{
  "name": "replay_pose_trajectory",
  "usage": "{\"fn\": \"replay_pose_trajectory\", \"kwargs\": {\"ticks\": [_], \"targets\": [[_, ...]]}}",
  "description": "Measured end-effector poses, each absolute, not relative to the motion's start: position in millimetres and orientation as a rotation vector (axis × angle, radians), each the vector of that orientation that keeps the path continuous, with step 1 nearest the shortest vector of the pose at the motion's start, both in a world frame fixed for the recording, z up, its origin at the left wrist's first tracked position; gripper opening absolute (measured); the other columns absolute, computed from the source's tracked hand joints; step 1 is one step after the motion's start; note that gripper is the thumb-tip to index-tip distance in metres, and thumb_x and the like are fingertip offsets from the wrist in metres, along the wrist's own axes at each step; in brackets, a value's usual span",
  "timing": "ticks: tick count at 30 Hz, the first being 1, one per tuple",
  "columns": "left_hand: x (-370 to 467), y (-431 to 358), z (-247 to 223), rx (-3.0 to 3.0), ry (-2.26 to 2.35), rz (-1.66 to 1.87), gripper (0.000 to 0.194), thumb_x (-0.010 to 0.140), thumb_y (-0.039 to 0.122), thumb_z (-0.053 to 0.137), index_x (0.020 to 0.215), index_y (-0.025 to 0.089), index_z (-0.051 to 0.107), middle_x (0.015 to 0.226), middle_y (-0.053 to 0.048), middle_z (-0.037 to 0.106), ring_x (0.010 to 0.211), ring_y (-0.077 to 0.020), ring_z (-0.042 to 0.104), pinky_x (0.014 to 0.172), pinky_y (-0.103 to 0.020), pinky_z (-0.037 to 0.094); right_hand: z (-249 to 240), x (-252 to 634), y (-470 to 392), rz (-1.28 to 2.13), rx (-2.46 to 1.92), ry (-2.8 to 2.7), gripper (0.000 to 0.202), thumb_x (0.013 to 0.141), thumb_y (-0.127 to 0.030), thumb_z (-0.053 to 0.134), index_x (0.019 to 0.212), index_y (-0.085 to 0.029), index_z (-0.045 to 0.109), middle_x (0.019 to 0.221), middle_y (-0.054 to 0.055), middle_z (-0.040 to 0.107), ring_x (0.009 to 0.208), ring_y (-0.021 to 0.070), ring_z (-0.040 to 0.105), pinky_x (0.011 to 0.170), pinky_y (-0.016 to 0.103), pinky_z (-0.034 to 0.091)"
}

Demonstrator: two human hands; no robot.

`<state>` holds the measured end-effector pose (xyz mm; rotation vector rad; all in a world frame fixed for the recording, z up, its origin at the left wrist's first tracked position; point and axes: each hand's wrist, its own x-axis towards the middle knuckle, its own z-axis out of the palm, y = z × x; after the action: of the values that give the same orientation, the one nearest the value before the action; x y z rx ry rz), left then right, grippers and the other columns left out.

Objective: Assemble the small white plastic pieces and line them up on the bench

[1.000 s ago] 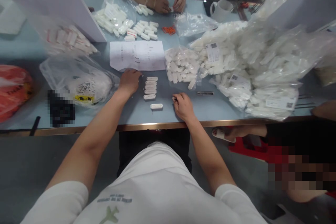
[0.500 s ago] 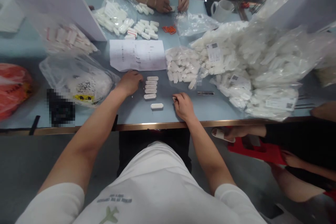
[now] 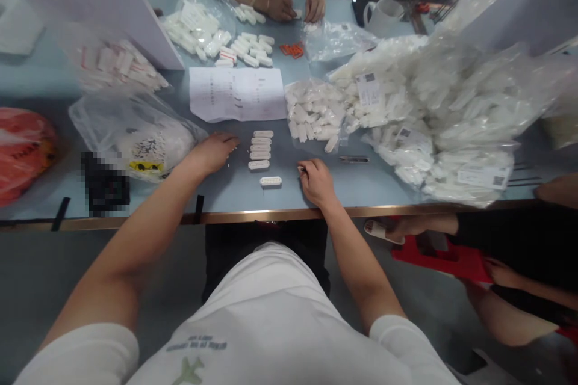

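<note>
My left hand (image 3: 215,152) rests on the table beside the mouth of a clear plastic bag (image 3: 162,138) of small white pieces, its fingers stretched to the right. A few tiny white bits lie by it. Several white connector housings (image 3: 260,148) stand in a column between my hands. Nearer the front edge lies a single white connector housing (image 3: 271,181), with rows of holes facing up. My right hand (image 3: 317,183) is closed near it, fingers curled round something small and dark that I cannot make out. A pair of tweezers (image 3: 354,159) lies to its right.
A printed sheet (image 3: 237,94) lies behind the column. Bags of white parts (image 3: 316,111) crowd the right side; a red bag (image 3: 24,153) is far left. Across the table, a person's hands (image 3: 282,7) handle small parts near a white mug (image 3: 383,15). Another person sits at right.
My left hand has drawn back leftward, away from the column of housings. My right hand has stayed almost where it was.
</note>
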<state>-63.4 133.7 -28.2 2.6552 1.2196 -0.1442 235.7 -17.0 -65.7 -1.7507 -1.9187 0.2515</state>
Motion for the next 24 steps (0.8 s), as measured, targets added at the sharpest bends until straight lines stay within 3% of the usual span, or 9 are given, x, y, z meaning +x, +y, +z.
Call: {"fn": "replay_pose_trajectory", "kwargs": {"ticks": [6, 10, 12, 14, 17, 20, 24], "targets": [[-81, 114, -18, 2.583, 1.389, -0.013, 0.054, 0.084, 0.004, 0.040, 0.130, 0.018, 0.064, 0.136, -0.012, 0.061, 0.122, -0.0253, 0.059, 0.107, -0.038, 0.046, -66, 237, -16, 0.275, -1.737, -1.923, 0.031, 0.096, -0.026, 0.042, 0.112, -0.018, 0.068, 0.106, 0.015, 0.065, 0.099, 0.0261, 0.058, 0.092, 0.041, 0.047], [-84, 106, -13, 2.537, 1.518, 0.098, 0.049, 0.092, 0.014, 0.040, 0.137, 0.012, 0.057, 0.137, -0.017, 0.060, 0.125, -0.0286, 0.056, 0.111, -0.042, 0.042, -65, 237, -17, 0.274, -1.738, -1.922, 0.031, 0.097, -0.028, 0.042, 0.112, -0.018, 0.068, 0.106, 0.014, 0.064, 0.099, 0.0255, 0.058, 0.092, 0.040, 0.047], [-80, 100, -12, 2.547, 1.525, 0.074, 0.054, 0.095, 0.029, 0.048, 0.144, 0.008, 0.048, 0.143, -0.021, 0.053, 0.131, -0.0339, 0.050, 0.113, -0.047, 0.038, -65, 237, -17, 0.263, -1.734, -1.920, 0.031, 0.097, -0.028, 0.042, 0.112, -0.018, 0.068, 0.106, 0.014, 0.065, 0.099, 0.0256, 0.058, 0.092, 0.040, 0.048], [-75, 93, -14, 2.572, 1.535, 0.017, 0.073, 0.091, 0.044, 0.058, 0.152, 0.010, 0.036, 0.153, -0.024, 0.041, 0.139, -0.0394, 0.040, 0.114, -0.051, 0.033, -66, 237, -18, 0.260, -1.731, -1.922, 0.031, 0.097, -0.028, 0.042, 0.111, -0.018, 0.068, 0.105, 0.014, 0.065, 0.099, 0.0257, 0.058, 0.092, 0.040, 0.048], [-68, 89, -19, 2.611, 1.593, -0.014, 0.082, 0.089, 0.052, 0.059, 0.156, 0.017, 0.030, 0.160, -0.023, 0.028, 0.142, -0.0451, 0.032, 0.111, -0.058, 0.032, -66, 237, -18, 0.265, -1.743, -1.918, 0.033, 0.097, -0.027, 0.041, 0.112, -0.017, 0.068, 0.105, 0.015, 0.065, 0.099, 0.0262, 0.058, 0.091, 0.041, 0.047], [-66, 97, -24, 2.652, 1.571, 0.016, 0.068, 0.093, 0.050, 0.054, 0.152, 0.021, 0.040, 0.153, -0.022, 0.038, 0.137, -0.0455, 0.036, 0.106, -0.060, 0.034, -66, 236, -18, 0.281, -1.759, -1.914, 0.033, 0.097, -0.028, 0.041, 0.113, -0.016, 0.068, 0.107, 0.016, 0.064, 0.100, 0.0266, 0.057, 0.092, 0.042, 0.047], [-70, 113, -29, 2.721, 1.449, 0.026, 0.048, 0.097, 0.042, 0.048, 0.140, 0.024, 0.057, 0.133, -0.017, 0.057, 0.127, -0.0372, 0.046, 0.104, -0.050, 0.039, -65, 236, -19, 0.281, -1.759, -1.922, 0.032, 0.097, -0.027, 0.042, 0.113, -0.018, 0.068, 0.108, 0.015, 0.064, 0.100, 0.0263, 0.058, 0.093, 0.042, 0.046]]}}
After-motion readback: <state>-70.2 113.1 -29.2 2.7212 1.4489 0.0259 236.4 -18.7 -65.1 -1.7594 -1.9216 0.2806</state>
